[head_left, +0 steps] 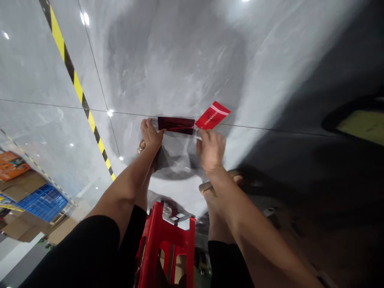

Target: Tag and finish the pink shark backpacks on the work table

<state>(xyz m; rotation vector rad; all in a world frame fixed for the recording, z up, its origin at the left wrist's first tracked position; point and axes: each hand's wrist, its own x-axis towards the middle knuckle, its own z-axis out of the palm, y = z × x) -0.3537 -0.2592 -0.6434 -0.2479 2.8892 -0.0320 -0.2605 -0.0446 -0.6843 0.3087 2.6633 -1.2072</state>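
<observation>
Clock set on the strip, 12 away from the wearer. Nearest, at 6: red stool (156, 230) between the wearer's legs, black clothing either side. Sandal (206, 187) on the right foot at about 5.

Left hand (152, 134) at the strip's 9 o'clock end, thumb along the near edge; looks closed on that end. Right hand (212, 149) at about 4, just beside the other end, fingers curled but motion-blurred; can't tell if it grips anything.

Dark red strip (175, 125) sits between the hands, long way 9 to 3, clear film showing at its ends. Can't tell if it rests on the floor or is held just above. Red tag (213, 116) with white print at 2 to 3, tilted.

Status: strip laid out lengthwise, tag clear of it on the visible face. Can't confirm tag attached or film sealed; what's left doesn't show.

Surface: grey, glossy floor (186, 52), thin seams, lamp reflections, soft shadows. Yellow-black tape (78, 87) runs 10 down to 8. Yellowish item (358, 126) at 3, in shadow, unidentified.

Farther, 8 to 9: blue crate (45, 202), brown carton (20, 186), orange box (13, 166).
</observation>
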